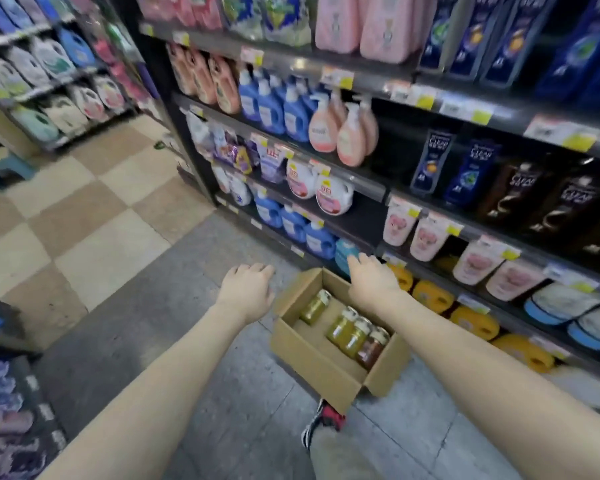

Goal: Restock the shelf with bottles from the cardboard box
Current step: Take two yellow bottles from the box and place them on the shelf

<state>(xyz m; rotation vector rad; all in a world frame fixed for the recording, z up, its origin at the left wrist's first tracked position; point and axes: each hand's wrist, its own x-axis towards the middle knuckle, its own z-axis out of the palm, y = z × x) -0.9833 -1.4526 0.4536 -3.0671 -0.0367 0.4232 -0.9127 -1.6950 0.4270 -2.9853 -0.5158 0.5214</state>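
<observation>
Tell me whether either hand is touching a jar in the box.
Apart. The head view shows the left hand over the floor beside the cardboard box, and the right hand above its far edge, clear of the jars.

"CLEAR" on blue shampoo bottles

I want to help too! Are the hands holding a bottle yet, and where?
No. The left hand and right hand are both open and empty above the cardboard box; the bottles lie inside it.

box on floor before shelf | bottles in box
</observation>
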